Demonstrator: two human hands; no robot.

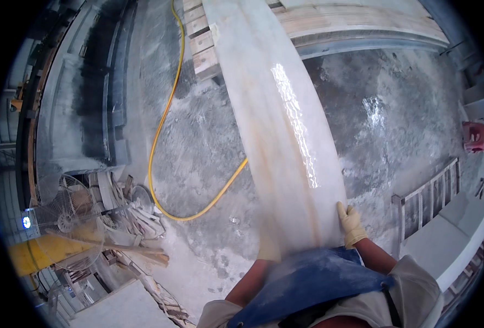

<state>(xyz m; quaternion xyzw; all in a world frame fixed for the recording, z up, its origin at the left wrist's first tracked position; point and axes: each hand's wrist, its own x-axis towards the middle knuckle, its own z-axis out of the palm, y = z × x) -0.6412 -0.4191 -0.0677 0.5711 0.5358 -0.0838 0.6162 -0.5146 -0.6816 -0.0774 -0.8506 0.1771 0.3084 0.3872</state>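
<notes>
A long, pale stone slab [286,136] with brownish veins and a wet-looking shine stretches from my blue apron [313,279] to the far edge of the view. At its near right edge, my right hand [352,223] grips the slab; it wears a cream glove, and its thumb and some fingers show. My left hand [269,249], gloved alike, holds the near left edge. Most of its fingers are hidden, and the glove blends into the slab's pale surface. The slab's near end meets the front of the apron.
A yellow hose [153,158] curves over the dusty floor to the slab's left. Wooden beams [202,46] lie at the far end. A fan [67,218] and stone offcuts [141,218] are at left. A metal rack [428,197], pale blocks [444,235] and a pink stool [475,136] stand at right.
</notes>
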